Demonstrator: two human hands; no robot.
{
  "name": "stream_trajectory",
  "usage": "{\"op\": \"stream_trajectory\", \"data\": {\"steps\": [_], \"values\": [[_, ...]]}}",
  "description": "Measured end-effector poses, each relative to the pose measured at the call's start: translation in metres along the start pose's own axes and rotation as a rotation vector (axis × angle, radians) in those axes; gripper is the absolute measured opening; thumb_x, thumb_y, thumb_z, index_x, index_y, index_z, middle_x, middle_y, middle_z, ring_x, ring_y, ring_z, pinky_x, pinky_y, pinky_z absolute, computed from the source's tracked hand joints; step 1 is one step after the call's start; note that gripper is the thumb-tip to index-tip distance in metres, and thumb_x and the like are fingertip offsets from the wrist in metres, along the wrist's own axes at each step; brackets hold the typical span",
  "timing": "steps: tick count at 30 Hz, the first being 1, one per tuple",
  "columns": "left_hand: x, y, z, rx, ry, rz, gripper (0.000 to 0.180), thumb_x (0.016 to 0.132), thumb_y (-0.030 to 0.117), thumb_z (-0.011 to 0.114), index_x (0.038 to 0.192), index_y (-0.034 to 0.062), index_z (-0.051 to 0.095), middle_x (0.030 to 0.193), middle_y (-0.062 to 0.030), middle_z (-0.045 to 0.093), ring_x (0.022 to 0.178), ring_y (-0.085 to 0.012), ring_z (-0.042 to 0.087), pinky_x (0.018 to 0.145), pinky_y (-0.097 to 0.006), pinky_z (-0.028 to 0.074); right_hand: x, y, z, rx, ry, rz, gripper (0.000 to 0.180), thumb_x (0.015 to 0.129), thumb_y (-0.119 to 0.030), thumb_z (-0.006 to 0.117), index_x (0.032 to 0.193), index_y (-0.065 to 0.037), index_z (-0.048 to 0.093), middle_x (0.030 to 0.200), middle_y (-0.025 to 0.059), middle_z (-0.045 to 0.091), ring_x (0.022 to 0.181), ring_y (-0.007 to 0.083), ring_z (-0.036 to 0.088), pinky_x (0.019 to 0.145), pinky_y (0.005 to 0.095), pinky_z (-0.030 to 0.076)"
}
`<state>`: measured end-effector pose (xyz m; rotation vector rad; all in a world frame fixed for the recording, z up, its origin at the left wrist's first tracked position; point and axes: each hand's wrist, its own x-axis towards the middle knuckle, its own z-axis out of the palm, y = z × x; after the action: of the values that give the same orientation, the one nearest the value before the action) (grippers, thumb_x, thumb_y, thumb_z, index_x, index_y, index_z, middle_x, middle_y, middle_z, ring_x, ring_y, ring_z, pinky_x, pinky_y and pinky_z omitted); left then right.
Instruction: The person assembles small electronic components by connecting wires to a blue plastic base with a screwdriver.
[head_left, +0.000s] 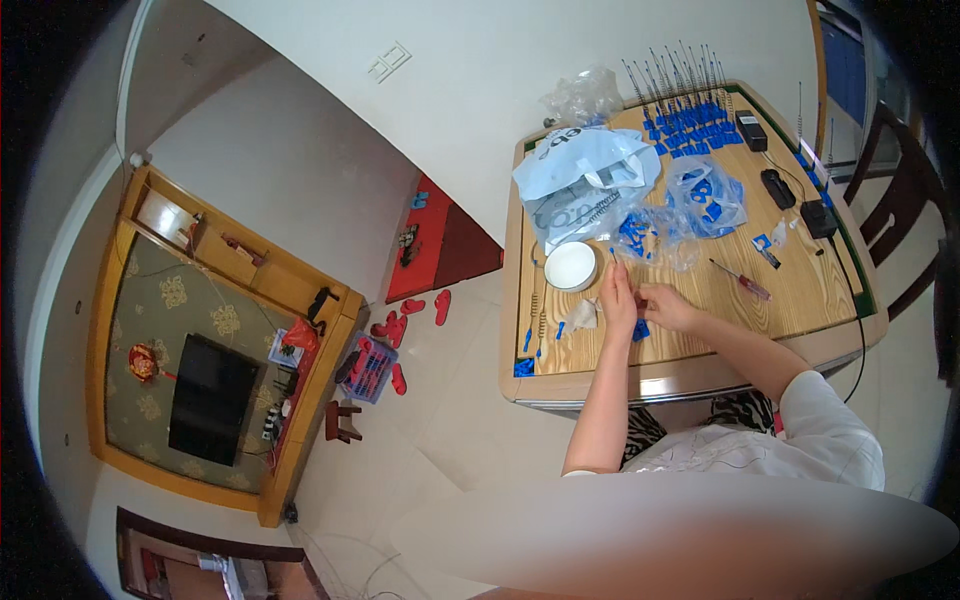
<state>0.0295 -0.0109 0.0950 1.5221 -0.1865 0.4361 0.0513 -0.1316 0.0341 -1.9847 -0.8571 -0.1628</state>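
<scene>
My left hand [617, 297] is raised over the near part of the wooden table, fingers pressed together. Close on its right, my right hand [668, 308] has its fingers bent in toward the left palm. Whatever they grip is too small or hidden to name. A small blue piece [640, 330] shows just below the hands. To the left of my left hand stands a white bowl [571, 284], with a crumpled whitish piece [583, 316] nearer me. A clear plastic bag [712, 190] with blue pieces lies beyond the hands.
Black springs on blue bases [690, 125] stand in rows at the far edge. A light blue bag [590, 180] lies at the left. At the right are a screwdriver [745, 280], a black adapter [818, 219] and its cable. Loose springs [543, 318] lie near the left edge.
</scene>
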Motion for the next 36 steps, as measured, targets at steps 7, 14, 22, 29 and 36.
{"op": "stream_trajectory", "data": {"steps": [7,14,22,29,36], "values": [[0.001,-0.004,0.002,-0.074,-0.015,-0.034,0.028,0.098,0.023,0.039,0.075,0.0072,0.041,0.062,0.0030,0.035,0.054,-0.0052,0.033,0.047,-0.023,0.026,-0.002,-0.002,-0.001,0.070,0.037,-0.014,0.012,0.072,-0.007,0.068,0.080,-0.001,0.062,0.080,0.0145,0.063,0.077,0.0280,0.063,0.069,0.0351,0.049],[0.001,-0.007,0.005,0.026,0.050,0.065,0.031,0.098,0.025,0.039,0.071,0.0094,0.038,0.060,0.0042,0.031,0.053,-0.0055,0.031,0.046,-0.023,0.026,-0.006,-0.007,-0.002,0.068,0.054,0.044,0.013,0.072,-0.008,0.068,0.081,-0.001,0.062,0.080,0.0143,0.064,0.078,0.0287,0.063,0.069,0.0365,0.049],[-0.002,-0.006,0.006,0.099,0.096,0.079,0.030,0.098,0.024,0.039,0.072,0.0088,0.039,0.060,0.0035,0.032,0.053,-0.0056,0.031,0.046,-0.023,0.026,-0.007,-0.005,0.001,0.043,0.048,0.006,0.013,0.071,-0.009,0.069,0.080,-0.002,0.063,0.080,0.0140,0.064,0.078,0.0301,0.062,0.069,0.0374,0.049],[0.000,-0.007,0.005,0.052,0.066,0.055,0.029,0.098,0.024,0.039,0.073,0.0094,0.039,0.061,0.0039,0.032,0.054,-0.0054,0.031,0.047,-0.023,0.027,-0.007,-0.001,0.004,0.059,0.073,0.002,0.013,0.071,-0.009,0.069,0.080,-0.002,0.063,0.079,0.0142,0.063,0.077,0.0302,0.062,0.069,0.0375,0.049],[0.000,-0.009,0.003,0.035,0.068,0.022,0.026,0.098,0.025,0.040,0.076,0.0105,0.040,0.065,0.0052,0.033,0.057,-0.0043,0.033,0.049,-0.022,0.028,-0.005,0.008,0.010,0.065,0.073,0.026,0.014,0.071,-0.010,0.070,0.080,-0.002,0.062,0.079,0.0148,0.062,0.076,0.0300,0.061,0.068,0.0371,0.048]]}}
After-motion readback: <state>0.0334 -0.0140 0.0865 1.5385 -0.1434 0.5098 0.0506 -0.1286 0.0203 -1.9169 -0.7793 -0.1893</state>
